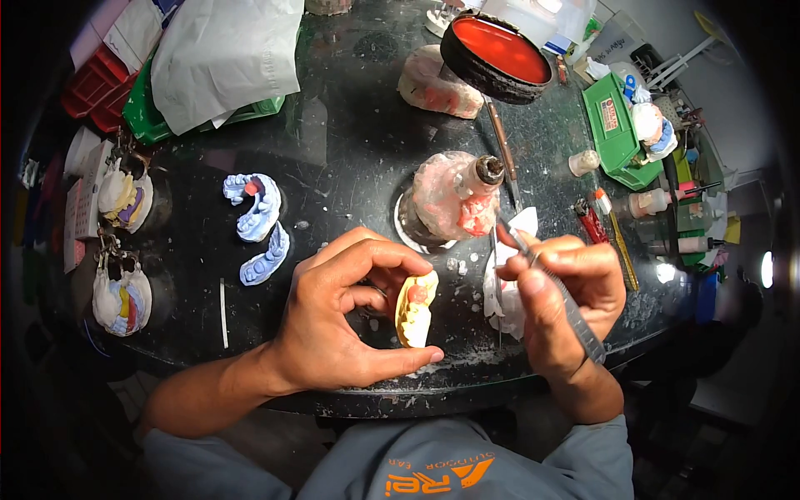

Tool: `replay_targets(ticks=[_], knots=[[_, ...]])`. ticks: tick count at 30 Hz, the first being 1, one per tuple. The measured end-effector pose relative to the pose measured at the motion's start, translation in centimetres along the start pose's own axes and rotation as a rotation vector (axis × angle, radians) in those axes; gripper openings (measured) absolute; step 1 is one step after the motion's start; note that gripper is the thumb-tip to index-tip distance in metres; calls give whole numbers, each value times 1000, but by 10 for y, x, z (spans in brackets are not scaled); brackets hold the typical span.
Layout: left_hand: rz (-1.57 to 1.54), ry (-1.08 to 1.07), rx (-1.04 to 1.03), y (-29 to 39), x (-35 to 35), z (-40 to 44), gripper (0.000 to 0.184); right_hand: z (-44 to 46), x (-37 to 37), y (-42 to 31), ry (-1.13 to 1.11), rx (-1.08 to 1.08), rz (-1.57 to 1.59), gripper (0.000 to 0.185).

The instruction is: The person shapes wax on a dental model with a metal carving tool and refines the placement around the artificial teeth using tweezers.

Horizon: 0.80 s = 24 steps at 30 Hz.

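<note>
A yellow dental cast (pixel 414 312) with a reddish patch near its upper part is held upright between the thumb and fingers of my left hand (pixel 342 308). My right hand (pixel 571 292) grips a grey metal instrument (pixel 562 304) like a pen, its tip pointing up and left near a burner. That burner (pixel 454 192), crusted with pink wax, stands just beyond both hands, its dark nozzle upward. Over it, farther back, is a round dark dish of red wax (pixel 498 52).
Blue dental casts (pixel 258 208) lie left of centre. Mounted casts (pixel 125 200) stand at the far left. A green bin (pixel 617 133) is at the right, with brushes (pixel 617 242) in front. White cloth (pixel 225 58) covers a green tray at the back left.
</note>
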<state>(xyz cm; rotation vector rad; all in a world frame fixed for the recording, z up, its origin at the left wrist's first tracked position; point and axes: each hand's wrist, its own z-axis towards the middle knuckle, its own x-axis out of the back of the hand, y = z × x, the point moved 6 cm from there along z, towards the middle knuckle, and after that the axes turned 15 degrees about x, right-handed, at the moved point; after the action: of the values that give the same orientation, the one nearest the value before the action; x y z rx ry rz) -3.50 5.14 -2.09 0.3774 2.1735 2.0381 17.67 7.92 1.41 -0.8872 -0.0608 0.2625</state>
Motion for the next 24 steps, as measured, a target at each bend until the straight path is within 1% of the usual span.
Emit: replay_targets(ticks=[2, 3, 10, 24], knots=[[1, 0, -2, 0, 0, 0, 69, 5, 4, 1, 60, -54, -32, 26], [-3, -1, -4, 0, -1, 0, 69, 5, 5, 4, 93, -70, 0, 28], [-8, 2, 18, 1, -1, 0, 68, 6, 3, 10, 146, -112, 34, 31], [-3, 4, 19, 1, -1, -1, 68, 10, 4, 10, 138, -94, 12, 28]])
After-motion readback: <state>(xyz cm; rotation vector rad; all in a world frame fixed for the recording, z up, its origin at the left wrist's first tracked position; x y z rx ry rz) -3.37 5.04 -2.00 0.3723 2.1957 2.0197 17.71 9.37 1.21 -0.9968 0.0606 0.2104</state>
